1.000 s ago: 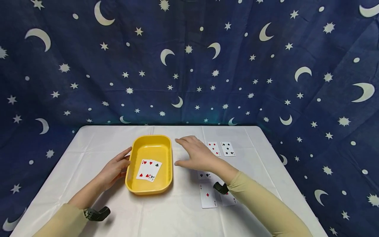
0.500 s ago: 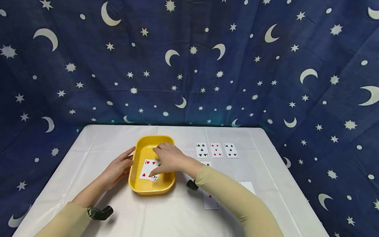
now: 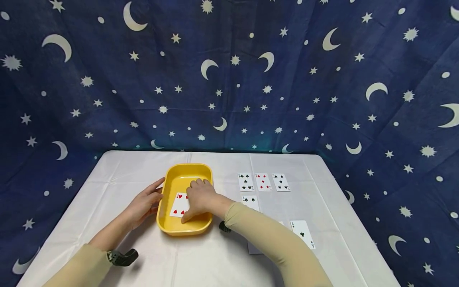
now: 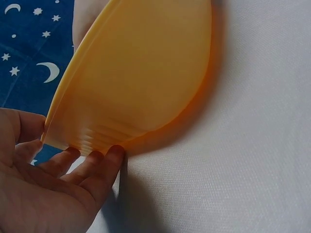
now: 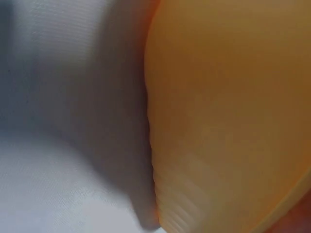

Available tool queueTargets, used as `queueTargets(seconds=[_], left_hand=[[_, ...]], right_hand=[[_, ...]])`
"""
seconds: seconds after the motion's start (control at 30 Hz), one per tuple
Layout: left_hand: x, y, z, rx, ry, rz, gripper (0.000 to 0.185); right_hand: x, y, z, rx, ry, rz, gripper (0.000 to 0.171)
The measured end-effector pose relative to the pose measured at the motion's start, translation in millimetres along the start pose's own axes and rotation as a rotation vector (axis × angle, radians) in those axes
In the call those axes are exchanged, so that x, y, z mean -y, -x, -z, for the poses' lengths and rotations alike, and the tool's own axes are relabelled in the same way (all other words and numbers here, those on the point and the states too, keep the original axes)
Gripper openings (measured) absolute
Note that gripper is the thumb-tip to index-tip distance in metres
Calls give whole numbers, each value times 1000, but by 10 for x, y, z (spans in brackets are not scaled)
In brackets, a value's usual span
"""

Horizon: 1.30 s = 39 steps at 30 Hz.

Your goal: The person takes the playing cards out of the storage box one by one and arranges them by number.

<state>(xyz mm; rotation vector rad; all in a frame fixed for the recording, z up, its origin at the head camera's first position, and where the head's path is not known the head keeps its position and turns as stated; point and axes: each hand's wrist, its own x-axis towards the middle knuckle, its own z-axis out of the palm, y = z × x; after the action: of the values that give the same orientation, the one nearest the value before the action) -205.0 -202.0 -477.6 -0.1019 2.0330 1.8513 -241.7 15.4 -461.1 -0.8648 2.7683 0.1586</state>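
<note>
**Both hands at the yellow tray**

The yellow tray (image 3: 175, 181) sits left of centre on the white tablecloth (image 3: 118, 175), with bare cloth on its left and far sides. The left hand (image 3: 145, 203), fingers straight, rests against the tray's left wall. The right hand (image 3: 201, 197) reaches over the right rim, fingers bent down onto the heart card (image 3: 178, 204) inside. Three cards (image 3: 263, 181) lie in a row to the right, apart from the tray.
</note>
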Motion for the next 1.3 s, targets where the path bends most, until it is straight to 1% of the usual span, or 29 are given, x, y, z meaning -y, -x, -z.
queueTargets(seconds=[0.17,0.43,0.87,1.07,1.17,1.3], left_hand=[[-7,-9,2,2,1,-5,69],[-5,-28,7,0,-3,-13,69],[1,2,-1,19,0,-10,70],[6,2,-1,19,-5,-10,70],[13,-3,2,21,-1,-10,71],[21,-6,4,22,2,-12,71]], right_hand=[[6,21,1,-19,24,6,87],[3,15,-19,-38,52,10,87],[24,-6,-31,-48,2,3,73],[25,-33,-63,-54,1,14,73],[20,-32,-70,-57,12,31,74],[-5,-18,-46,-75,-9,58,73]])
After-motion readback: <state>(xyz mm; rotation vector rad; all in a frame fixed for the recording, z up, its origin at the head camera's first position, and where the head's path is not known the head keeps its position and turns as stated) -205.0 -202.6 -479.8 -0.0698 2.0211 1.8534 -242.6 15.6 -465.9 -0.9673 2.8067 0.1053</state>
